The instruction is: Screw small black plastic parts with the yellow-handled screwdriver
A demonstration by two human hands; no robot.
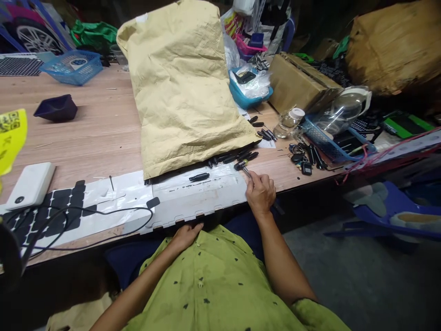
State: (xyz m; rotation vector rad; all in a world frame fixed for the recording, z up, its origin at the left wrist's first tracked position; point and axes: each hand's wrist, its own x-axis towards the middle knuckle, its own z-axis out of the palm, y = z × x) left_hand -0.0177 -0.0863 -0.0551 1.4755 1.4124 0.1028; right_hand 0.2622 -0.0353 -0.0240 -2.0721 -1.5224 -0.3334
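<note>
My right hand (261,194) is closed around the metal shaft of a small black-headed hammer (240,165), held over the right end of a pale, worn board (200,202) at the table's front edge. My left hand (187,235) rests low against the green shirt, just below the board's edge. Its thumb points right; the other fingers are mostly hidden. On the board lies a single black pen-shaped piece (199,177). More black pieces (237,155) are bunched by the lower edge of a large tan paper sack (186,92), partly covered by it.
Left on the table are a white power bank (31,185), looped black cable (103,212), a sheet of black stickers (65,202) and a dark tray (56,108). To the right stand a clear jar (289,122), key fobs (305,161), a blue basket (339,145) and a cardboard box (299,82).
</note>
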